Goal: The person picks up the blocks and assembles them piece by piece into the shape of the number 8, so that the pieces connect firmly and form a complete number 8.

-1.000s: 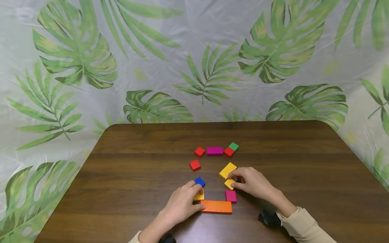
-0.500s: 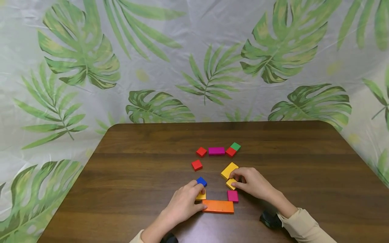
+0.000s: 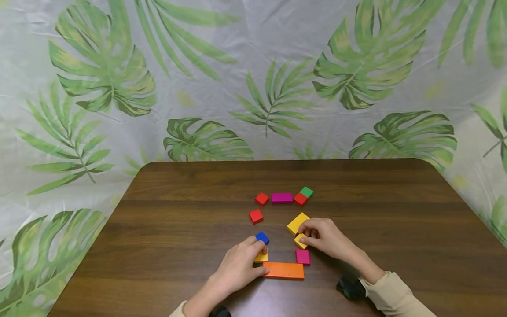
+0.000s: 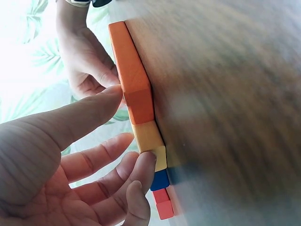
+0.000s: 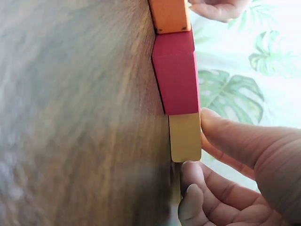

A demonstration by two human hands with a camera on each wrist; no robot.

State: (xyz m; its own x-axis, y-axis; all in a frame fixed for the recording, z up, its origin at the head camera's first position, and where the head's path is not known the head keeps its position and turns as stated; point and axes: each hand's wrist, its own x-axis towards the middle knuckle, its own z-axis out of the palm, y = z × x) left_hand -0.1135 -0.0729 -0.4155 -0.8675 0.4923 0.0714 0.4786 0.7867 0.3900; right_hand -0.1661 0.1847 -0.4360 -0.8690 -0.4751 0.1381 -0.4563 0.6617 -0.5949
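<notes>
At the front of the block outline, my left hand [image 3: 237, 263] has its thumb touching the corner of the long orange block [image 3: 284, 270]. Its fingers touch a yellow block [image 4: 148, 136] at that block's left end, and a blue block [image 3: 262, 238] lies just beyond. My right hand [image 3: 332, 238] pinches a small yellow square block [image 3: 299, 241] between thumb and fingers. That block stands on the table against a pink block [image 5: 178, 80] in the right wrist view. A larger yellow block [image 3: 298, 223] lies right behind it, partly covered by the fingers.
Farther back lie a red block [image 3: 256, 216], another red block [image 3: 262, 199], a purple rectangular block [image 3: 281, 198], and a third red block [image 3: 300, 199] touching a green block [image 3: 306, 192]. All are on the brown wooden table [image 3: 178, 220]. A leaf-patterned cloth [image 3: 277, 79] hangs behind.
</notes>
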